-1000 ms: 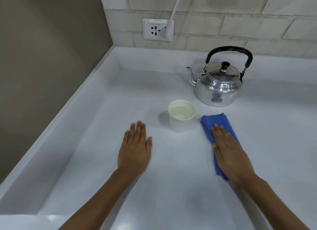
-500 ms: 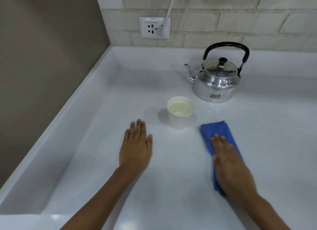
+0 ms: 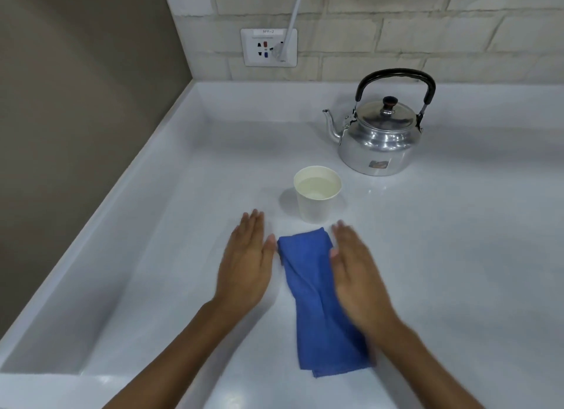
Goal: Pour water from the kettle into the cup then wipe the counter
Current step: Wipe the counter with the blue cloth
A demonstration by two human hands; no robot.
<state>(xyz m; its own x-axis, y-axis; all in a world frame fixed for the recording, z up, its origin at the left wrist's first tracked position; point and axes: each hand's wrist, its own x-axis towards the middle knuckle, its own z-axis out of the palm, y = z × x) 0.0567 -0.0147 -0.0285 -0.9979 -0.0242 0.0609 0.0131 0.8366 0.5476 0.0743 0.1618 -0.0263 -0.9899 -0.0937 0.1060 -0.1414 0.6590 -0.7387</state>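
Two steps, first looks done: paper cup [image 3: 317, 192] holds water, kettle [image 3: 380, 138] stands behind it, wiping unfinished; your left hand [image 3: 247, 262] and right hand [image 3: 355, 274], grip spread flat, flank the blue cloth [image 3: 317, 302] on the worktop [image 3: 457, 271].

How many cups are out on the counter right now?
1. The single cup stands on the counter, near the kettle and just beyond the blue cloth. Nothing in view looks able to hide another.
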